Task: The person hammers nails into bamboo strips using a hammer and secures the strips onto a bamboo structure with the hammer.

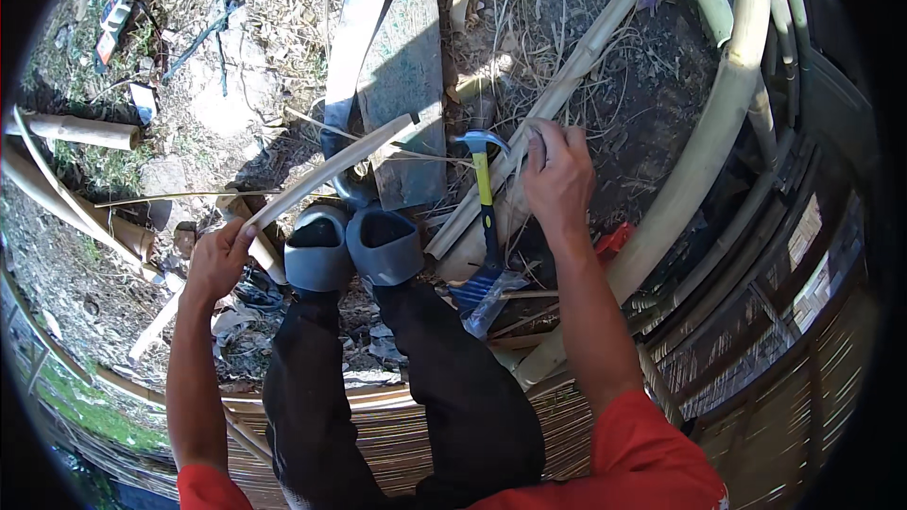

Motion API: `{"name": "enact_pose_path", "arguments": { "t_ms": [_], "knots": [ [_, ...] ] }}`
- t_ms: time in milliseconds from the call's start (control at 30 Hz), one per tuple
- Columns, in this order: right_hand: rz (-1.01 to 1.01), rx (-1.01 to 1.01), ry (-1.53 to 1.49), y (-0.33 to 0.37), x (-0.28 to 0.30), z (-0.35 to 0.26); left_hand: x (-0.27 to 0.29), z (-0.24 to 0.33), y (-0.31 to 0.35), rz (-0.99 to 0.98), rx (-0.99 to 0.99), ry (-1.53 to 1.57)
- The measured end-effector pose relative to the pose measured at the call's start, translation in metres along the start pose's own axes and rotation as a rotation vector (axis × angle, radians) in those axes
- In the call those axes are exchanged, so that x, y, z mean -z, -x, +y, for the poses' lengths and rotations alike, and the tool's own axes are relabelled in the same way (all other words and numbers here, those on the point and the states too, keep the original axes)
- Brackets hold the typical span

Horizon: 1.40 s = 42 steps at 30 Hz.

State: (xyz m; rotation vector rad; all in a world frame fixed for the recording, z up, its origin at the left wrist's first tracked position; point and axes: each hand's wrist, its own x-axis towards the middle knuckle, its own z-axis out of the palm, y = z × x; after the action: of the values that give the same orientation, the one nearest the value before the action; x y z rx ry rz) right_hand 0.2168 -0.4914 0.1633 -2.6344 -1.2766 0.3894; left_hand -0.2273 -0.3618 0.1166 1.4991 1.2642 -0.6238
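My left hand (pixel 222 253) is closed round the lower end of a split bamboo strip (pixel 326 175). The strip slants up to the right above my feet, its far end near a wooden plank (pixel 408 66). My right hand (pixel 559 170) has its fingers curled with the thumb against them, over a long bamboo slat (pixel 590 45); whatever it pinches, if anything, is hidden. Between my hands lies a claw hammer (pixel 485 184) with a blue head and a yellow and black handle. A broad-bladed machete (pixel 354 42) lies along the plank, its dark handle toward my feet.
Thick bamboo poles (pixel 727 104) curve along the right side. More bamboo pieces (pixel 90 130) lie at the left. A tape measure (pixel 115 8) sits at the upper left, and a red object (pixel 616 238) beside my right forearm. Shavings and dry leaves cover the ground.
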Motion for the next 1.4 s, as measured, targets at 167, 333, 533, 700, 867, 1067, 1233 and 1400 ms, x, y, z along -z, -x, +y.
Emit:
{"name": "enact_pose_path", "arguments": {
  "t_ms": [167,333,533,700,867,1067,1233,1400],
  "knots": [
    [-0.334,0.287,0.272,-0.052,-0.013,0.019,0.008,0.022,-0.021,-0.02,-0.049,-0.076],
    [-0.767,-0.086,0.193,-0.076,-0.022,0.024,0.025,0.018,-0.025,0.026,-0.121,-0.077],
    [-0.717,-0.088,0.027,-0.053,-0.041,0.049,0.019,0.01,-0.027,0.004,-0.15,-0.108],
    [-0.698,-0.09,0.173,-0.046,-0.03,0.06,0.022,0.014,-0.018,0.07,-0.166,-0.099],
    [-0.395,-0.005,0.176,-0.088,0.025,-0.011,0.029,0.003,-0.003,0.132,-0.107,0.003],
    [0.057,0.217,-0.08,-0.262,0.036,-0.069,0.018,0.009,-0.016,0.115,-0.157,0.012],
    [0.233,0.17,-0.097,-0.334,0.041,-0.106,0.017,-0.018,-0.017,0.139,-0.107,0.049],
    [0.571,0.554,0.089,-0.361,0.039,-0.068,0.012,-0.014,-0.027,0.086,-0.1,0.207]
  ]
}}
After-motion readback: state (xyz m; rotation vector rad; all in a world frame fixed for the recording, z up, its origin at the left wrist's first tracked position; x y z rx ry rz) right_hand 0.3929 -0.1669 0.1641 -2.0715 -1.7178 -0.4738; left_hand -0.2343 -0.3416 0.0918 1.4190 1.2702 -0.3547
